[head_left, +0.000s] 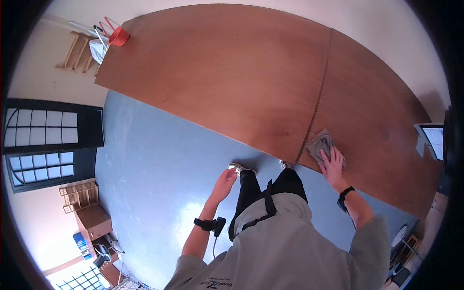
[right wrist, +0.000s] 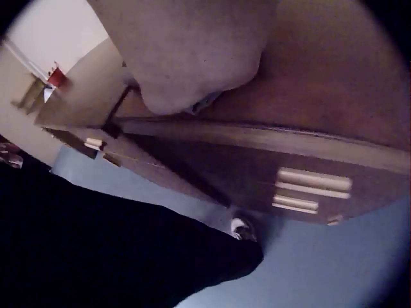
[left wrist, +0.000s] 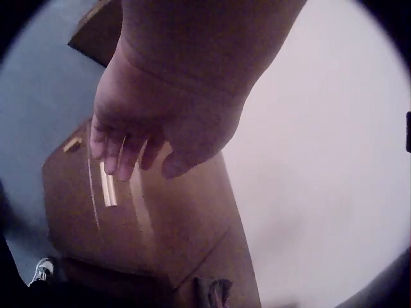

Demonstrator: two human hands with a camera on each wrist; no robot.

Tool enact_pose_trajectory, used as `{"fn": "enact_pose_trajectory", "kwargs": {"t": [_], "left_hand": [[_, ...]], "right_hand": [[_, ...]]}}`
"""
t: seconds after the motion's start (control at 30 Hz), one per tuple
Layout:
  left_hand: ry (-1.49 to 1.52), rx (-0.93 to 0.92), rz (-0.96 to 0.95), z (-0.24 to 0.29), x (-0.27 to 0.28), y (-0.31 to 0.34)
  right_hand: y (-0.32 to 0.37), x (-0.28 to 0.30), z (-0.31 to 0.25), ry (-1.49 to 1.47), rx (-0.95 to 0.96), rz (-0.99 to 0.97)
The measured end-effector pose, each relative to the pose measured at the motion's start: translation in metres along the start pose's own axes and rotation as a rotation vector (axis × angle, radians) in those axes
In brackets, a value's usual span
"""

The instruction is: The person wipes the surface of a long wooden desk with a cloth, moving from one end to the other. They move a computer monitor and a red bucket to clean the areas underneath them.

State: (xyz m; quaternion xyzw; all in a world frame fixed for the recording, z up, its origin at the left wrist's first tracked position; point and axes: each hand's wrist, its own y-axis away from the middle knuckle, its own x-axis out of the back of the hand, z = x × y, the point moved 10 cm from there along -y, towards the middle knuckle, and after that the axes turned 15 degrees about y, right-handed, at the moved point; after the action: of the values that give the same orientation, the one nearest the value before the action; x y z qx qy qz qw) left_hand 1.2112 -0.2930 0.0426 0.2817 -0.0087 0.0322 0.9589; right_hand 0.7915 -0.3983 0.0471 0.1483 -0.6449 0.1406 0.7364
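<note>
A crumpled grey-brown cloth (head_left: pixel 319 144) lies on the reddish-brown table (head_left: pixel 232 72), just right of the seam between two table sections. My right hand (head_left: pixel 332 170) rests on the cloth with its fingers spread over it. In the right wrist view that hand (right wrist: pixel 192 64) hides most of the cloth (right wrist: pixel 209 102), and its fingers are out of sight. My left hand (head_left: pixel 224 184) hangs beyond the table's near edge, over the floor, holding nothing. In the left wrist view the fingers of this hand (left wrist: pixel 160 122) are loosely bent, with the cloth (left wrist: pixel 212 292) far below.
A red bucket (head_left: pixel 119 36) stands at the table's far left corner, beside a wooden rack (head_left: pixel 77 53). A monitor (head_left: pixel 431 140) is at the right end. Pale handles (right wrist: pixel 314 181) show on the table's side. My shoes are close to the near edge.
</note>
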Motion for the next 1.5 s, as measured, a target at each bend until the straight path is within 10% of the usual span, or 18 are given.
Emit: {"fn": "enact_pose_trajectory", "kwargs": {"t": [0.5, 1.1, 1.5], "left_hand": [[0.538, 0.039, 0.578, -0.111, 0.253, 0.143], [0.414, 0.100, 0.354, -0.054, 0.369, -0.014], [0.355, 0.045, 0.407, 0.041, 0.518, -0.086]], "right_hand": [[-0.260, 0.070, -0.389, -0.017, 0.467, 0.259], [-0.229, 0.050, -0.320, -0.035, 0.294, -0.011], [-0.458, 0.084, -0.430, -0.069, 0.373, 0.048]]}}
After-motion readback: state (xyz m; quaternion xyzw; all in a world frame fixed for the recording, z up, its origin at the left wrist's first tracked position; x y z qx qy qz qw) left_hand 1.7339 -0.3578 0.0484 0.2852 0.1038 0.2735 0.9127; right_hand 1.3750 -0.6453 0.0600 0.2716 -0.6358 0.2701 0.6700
